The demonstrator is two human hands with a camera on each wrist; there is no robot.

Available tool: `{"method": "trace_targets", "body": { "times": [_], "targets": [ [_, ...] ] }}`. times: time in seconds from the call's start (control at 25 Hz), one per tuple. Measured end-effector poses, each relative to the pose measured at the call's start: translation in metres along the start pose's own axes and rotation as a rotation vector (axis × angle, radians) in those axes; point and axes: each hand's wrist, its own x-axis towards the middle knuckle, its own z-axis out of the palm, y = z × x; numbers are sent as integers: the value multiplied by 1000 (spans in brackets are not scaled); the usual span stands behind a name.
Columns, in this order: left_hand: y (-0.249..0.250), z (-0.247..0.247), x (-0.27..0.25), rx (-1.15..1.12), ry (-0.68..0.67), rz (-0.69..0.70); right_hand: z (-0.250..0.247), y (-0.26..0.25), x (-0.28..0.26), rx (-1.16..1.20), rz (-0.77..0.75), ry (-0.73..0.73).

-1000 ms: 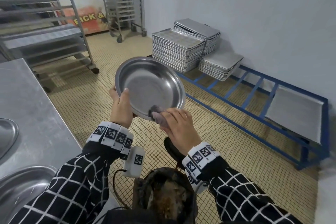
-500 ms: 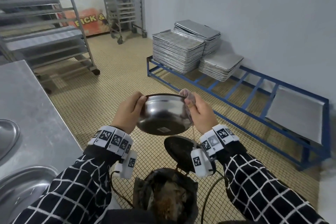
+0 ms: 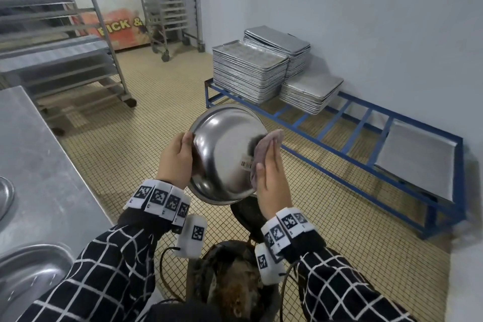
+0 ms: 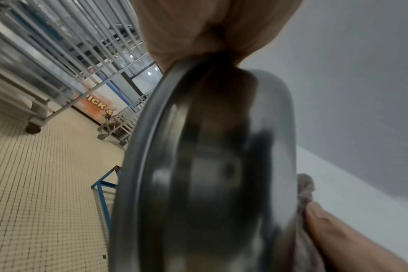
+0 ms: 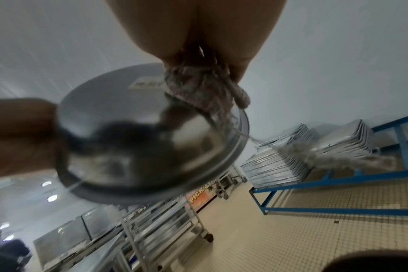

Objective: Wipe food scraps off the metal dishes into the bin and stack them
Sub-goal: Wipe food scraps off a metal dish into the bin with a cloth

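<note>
Far left, a steel counter (image 3: 39,154) carries more dishes. The left hand (image 3: 175,158) grips the rim of the round metal dish (image 3: 224,154), held tilted with its underside towards the camera, above the bin (image 3: 235,282). The right hand (image 3: 271,178), fingers straight, presses a grey cloth (image 3: 266,144) flat against the dish's base beside a barcode sticker (image 3: 246,164). Right: stacked baking trays (image 3: 251,70) on a blue rack (image 3: 366,165).

Orange-and-white signboard (image 3: 115,27) in the upper left of the head view, behind the wheeled racks, reads "PICK &" in yellow letters; the rest is hidden. The metal dish (image 3: 224,154) at centre carries a small barcode sticker (image 3: 246,165), its print too small to read.
</note>
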Motion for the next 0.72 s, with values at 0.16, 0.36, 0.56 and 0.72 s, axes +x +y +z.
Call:
{"method": "trace_targets", "body": {
  "times": [0.16,0.36,0.56,0.72],
  "targets": [
    [1,6,-2,-42,65,-38,27,-15,-18,-234,-254,-81],
    [5,6,-4,-79,32,-44,23,-36,23,-251,-219,59],
    [12,-3,0,-167,67,-93,1,-2,35,-82,-104,107],
    [11,-1,1,-195,71,-104,22,-6,-1,-241,-166,-10]
  ]
}}
